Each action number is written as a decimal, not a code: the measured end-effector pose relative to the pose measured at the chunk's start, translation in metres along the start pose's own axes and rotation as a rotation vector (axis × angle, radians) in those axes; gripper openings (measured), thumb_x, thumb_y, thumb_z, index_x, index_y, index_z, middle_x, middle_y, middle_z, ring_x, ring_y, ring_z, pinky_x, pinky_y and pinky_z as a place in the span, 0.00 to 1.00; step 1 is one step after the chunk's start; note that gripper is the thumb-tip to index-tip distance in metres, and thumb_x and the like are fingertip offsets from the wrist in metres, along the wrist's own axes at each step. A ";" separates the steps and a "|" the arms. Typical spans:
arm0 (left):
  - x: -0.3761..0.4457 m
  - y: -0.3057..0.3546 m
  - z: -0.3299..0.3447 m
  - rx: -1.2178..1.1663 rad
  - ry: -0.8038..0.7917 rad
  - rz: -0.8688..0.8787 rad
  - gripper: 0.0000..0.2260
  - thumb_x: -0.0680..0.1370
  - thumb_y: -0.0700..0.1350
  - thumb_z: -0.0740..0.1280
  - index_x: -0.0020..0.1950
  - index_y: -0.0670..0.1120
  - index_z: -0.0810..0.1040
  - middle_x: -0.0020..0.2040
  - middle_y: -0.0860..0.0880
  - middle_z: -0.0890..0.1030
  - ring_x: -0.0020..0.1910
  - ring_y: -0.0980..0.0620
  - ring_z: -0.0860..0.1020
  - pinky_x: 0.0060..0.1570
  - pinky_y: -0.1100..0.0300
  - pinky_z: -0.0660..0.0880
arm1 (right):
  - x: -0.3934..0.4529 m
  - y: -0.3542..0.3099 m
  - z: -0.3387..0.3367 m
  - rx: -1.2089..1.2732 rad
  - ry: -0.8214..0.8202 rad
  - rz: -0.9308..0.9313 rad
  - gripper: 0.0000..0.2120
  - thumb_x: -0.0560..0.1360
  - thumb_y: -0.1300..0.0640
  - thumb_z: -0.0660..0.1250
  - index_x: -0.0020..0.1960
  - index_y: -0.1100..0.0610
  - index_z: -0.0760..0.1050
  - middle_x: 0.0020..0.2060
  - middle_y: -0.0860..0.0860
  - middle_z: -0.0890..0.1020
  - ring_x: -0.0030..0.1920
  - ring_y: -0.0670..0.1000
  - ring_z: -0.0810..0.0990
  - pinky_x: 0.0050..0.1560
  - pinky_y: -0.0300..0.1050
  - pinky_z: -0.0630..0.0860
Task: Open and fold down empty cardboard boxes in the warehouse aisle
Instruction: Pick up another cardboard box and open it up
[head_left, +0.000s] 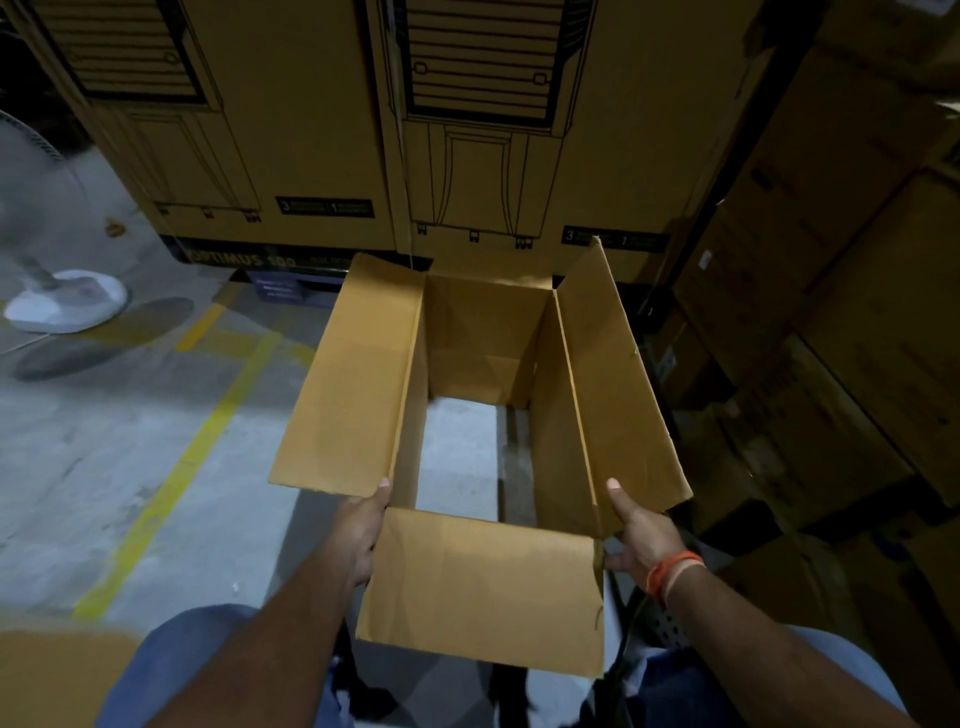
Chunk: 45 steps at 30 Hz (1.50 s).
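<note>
You hold the empty cardboard box (483, 395) in the air in front of your knees, open at both ends, so the concrete floor (130, 457) shows straight through it. Your left hand (358, 535) grips the box's near left corner, thumb laid up on the left flap; your right hand (641, 538) grips the near right corner the same way, fingers closed round the outside, though most of them are hidden behind the card. The near flap (483, 587) hangs toward you, and it could catch on your lap as you press the box flat. With only the near corners pinched, the far end can swing or twist out of your grip. Beyond the box the stacked printed cartons (291, 130) stand close, seemingly close enough for the upright right flap (618, 364) to snag on them.
</note>
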<state>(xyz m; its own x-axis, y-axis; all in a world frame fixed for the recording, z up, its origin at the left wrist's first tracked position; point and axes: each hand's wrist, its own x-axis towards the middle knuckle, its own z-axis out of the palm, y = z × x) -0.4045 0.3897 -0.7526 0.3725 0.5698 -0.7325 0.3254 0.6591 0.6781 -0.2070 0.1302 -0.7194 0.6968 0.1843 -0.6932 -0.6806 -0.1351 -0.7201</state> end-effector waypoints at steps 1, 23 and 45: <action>-0.002 0.001 0.002 -0.011 -0.009 0.014 0.17 0.83 0.53 0.65 0.57 0.39 0.80 0.51 0.36 0.85 0.43 0.38 0.84 0.43 0.44 0.82 | -0.002 -0.001 0.001 0.003 -0.001 -0.005 0.26 0.74 0.44 0.73 0.68 0.53 0.72 0.65 0.57 0.77 0.61 0.62 0.78 0.46 0.68 0.81; -0.031 0.055 0.013 -0.454 -0.227 0.038 0.27 0.81 0.57 0.65 0.80 0.55 0.64 0.39 0.49 0.84 0.28 0.47 0.83 0.29 0.56 0.80 | -0.038 -0.013 -0.004 -0.024 -0.027 -0.141 0.18 0.81 0.45 0.64 0.65 0.56 0.70 0.57 0.58 0.80 0.48 0.57 0.81 0.38 0.53 0.79; -0.069 0.004 0.111 -0.168 -0.377 0.053 0.43 0.67 0.74 0.72 0.79 0.62 0.64 0.68 0.43 0.79 0.66 0.37 0.78 0.64 0.36 0.75 | -0.122 0.044 -0.033 -0.687 -0.295 -0.376 0.13 0.77 0.42 0.68 0.53 0.51 0.77 0.44 0.55 0.85 0.39 0.51 0.85 0.38 0.53 0.83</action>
<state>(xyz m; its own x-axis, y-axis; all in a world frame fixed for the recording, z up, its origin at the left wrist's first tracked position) -0.3323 0.2990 -0.6929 0.6875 0.4060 -0.6021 0.1624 0.7222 0.6724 -0.3143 0.0695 -0.6672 0.6970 0.5699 -0.4352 -0.0586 -0.5596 -0.8267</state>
